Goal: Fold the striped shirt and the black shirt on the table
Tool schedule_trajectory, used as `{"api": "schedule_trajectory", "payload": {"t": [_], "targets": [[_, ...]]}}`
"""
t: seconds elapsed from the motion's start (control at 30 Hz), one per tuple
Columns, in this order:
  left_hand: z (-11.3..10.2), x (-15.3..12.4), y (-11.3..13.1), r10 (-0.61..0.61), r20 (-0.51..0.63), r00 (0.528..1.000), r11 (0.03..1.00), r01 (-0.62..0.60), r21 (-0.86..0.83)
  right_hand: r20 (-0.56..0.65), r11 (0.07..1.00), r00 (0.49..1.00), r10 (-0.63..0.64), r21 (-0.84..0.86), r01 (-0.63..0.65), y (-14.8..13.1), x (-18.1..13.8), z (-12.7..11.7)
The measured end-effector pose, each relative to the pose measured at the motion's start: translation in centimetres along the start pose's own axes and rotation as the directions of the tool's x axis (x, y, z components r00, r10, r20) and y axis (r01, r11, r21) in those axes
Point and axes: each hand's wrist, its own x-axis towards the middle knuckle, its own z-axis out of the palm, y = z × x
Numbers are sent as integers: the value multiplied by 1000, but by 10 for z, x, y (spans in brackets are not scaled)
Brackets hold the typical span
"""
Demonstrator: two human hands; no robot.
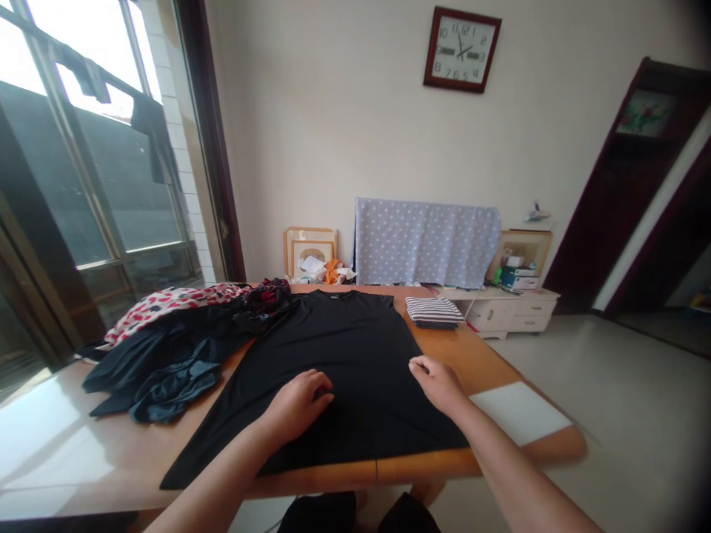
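Note:
A black T-shirt (355, 340) lies spread flat on the wooden table (494, 355), its neckline at the far side and its hem near the front edge. My left hand (303, 400) is over the lower middle of the shirt, fingers loosely curled and the thumb apart from them. At the shirt's right side edge is my right hand (436, 381), with thumb and fingertips drawn together. Whether any cloth is between those fingertips is hidden, and the fabric around them looks flat.
Left of the shirt lies a heap of dark clothes (178, 370) with a red-spotted white garment (172, 307). A folded striped stack (434, 312) sits at the back right. A white sheet (521, 411) is near the right corner. Beyond stands a low white cabinet (519, 314).

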Motion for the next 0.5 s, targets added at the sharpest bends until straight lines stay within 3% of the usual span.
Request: {"api": "schedule_trajectory", "payload": {"t": [0.1,0.23,0.37,0.5], "targets": [[2,-8,25,78,128,989,988,-59,-144,38,999,999,0,54,-2,-1,-12,-12],[9,-16,47,176,215,960,957,-116,-265,-13,994,999,38,100,-37,2,-24,-23],[14,-19,58,195,232,953,965,-145,-217,-17,989,995,93,115,-91,3,-35,-36],[11,-20,62,203,232,951,972,-167,-167,126,987,988,89,124,-104,-7,-48,-47]]}}
